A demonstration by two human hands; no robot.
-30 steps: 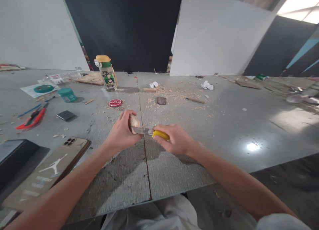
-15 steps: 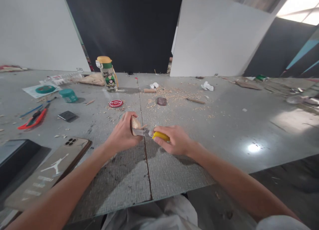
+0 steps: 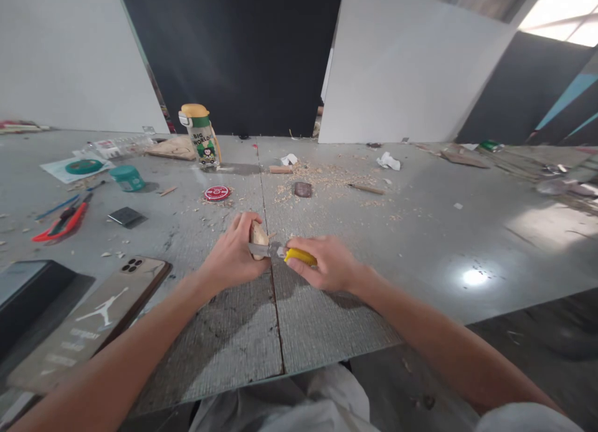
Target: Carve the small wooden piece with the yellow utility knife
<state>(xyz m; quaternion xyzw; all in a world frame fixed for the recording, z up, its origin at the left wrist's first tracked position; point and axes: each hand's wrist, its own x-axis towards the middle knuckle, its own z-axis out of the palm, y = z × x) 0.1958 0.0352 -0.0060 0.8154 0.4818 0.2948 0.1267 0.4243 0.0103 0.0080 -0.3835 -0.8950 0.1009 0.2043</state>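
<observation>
My left hand (image 3: 236, 251) is wrapped round a pale piece of wood (image 3: 259, 234), whose far side is hidden by the fingers. In my right hand (image 3: 324, 262) is a utility knife (image 3: 301, 256) with a yellow handle, gripped with thumb and fingers. Its metal blade (image 3: 260, 250) points left and lies against the near side of the wood, close to my left thumb. Both hands are just above the grey table (image 3: 322, 332), either side of its seam.
Wood shavings (image 3: 322, 173) lie beyond my hands, around a brown block (image 3: 303, 189). A drink bottle (image 3: 200, 136) stands behind a red round tin (image 3: 217, 193). To the left are a phone (image 3: 100, 316), red-handled pliers (image 3: 63, 223) and a teal jar (image 3: 128, 178).
My left hand and the wood have turned slightly, showing more of the wood's face. The knife has shifted a little to the left along with my right hand.
</observation>
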